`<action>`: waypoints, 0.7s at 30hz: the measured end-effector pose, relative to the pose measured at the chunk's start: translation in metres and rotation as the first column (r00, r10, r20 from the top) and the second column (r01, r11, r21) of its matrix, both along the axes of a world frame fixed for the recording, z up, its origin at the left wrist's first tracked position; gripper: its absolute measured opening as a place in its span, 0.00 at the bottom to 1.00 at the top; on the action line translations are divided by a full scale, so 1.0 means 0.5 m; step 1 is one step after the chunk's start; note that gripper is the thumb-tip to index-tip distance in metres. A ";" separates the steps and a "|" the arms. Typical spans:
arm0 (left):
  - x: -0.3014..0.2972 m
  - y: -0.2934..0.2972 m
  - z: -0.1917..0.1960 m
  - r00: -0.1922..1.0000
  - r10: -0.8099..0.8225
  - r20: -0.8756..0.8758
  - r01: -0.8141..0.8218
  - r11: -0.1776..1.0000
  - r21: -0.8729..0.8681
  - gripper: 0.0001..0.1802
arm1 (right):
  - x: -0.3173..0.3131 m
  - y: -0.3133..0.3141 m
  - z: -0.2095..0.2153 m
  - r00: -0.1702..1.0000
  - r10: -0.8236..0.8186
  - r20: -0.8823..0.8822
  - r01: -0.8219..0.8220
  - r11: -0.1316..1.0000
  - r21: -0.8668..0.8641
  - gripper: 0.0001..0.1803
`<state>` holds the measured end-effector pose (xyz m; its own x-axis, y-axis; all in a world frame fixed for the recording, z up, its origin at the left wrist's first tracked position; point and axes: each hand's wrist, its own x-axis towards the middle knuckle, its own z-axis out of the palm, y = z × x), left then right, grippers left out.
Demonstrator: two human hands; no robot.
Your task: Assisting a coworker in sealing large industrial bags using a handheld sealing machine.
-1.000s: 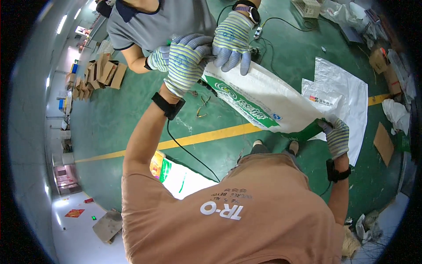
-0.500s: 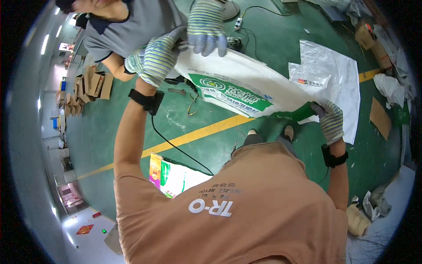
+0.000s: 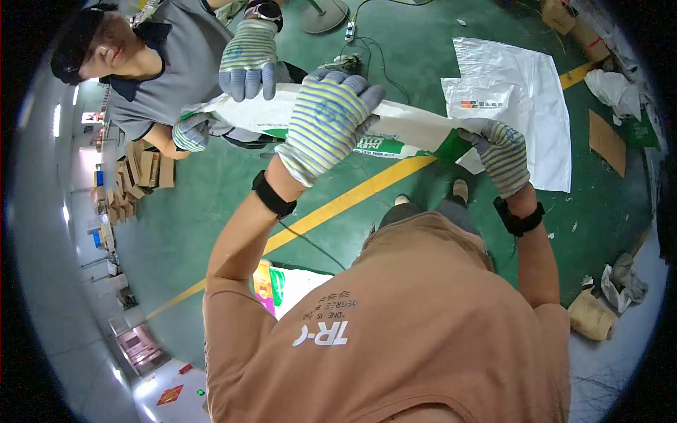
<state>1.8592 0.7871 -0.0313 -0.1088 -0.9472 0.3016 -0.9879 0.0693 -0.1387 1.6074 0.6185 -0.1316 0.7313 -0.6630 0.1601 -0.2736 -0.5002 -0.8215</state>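
Note:
A white sack with green printed panels (image 3: 437, 128) is stretched between me and a co-worker, seen nearly edge-on and narrow. My left hand (image 3: 328, 123), in a striped knit glove, lies across the sack's middle with its fingers bent over the upper edge. At the sack's right end, my right hand (image 3: 499, 154), gloved alike, pinches the green corner. The co-worker's gloved hand (image 3: 250, 62) rests on the upper edge left of mine. Their other gloved hand (image 3: 190, 132) grips the far left end. Part of the print is hidden behind my left hand.
A flat white sack (image 3: 511, 106) lies on the green floor at right, near a cardboard piece (image 3: 608, 143). Cables (image 3: 377, 60) and a round stand base (image 3: 324, 15) are at the back. Cartons (image 3: 148, 166) stand at left. Another printed sack (image 3: 300, 285) lies beside me.
My left hand has left the sack's left end and moved right to its middle. The co-worker's hands have shifted left, one now at that end. The sack has tilted and looks narrower.

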 end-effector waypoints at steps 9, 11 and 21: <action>-0.009 0.009 -0.015 0.985 -0.078 0.153 0.101 0.984 -0.148 0.16 | 0.018 -0.025 0.008 0.993 0.116 0.016 -0.104 0.938 -0.330 0.09; 0.011 -0.001 -0.002 0.994 -0.093 0.064 0.106 0.960 -0.258 0.15 | 0.027 -0.029 0.011 0.986 0.156 0.059 -0.112 0.882 -0.458 0.08; 0.011 -0.022 0.011 0.987 0.110 -0.120 -0.094 0.986 0.137 0.15 | 0.044 -0.037 -0.035 0.992 0.124 0.034 -0.110 0.956 -0.272 0.09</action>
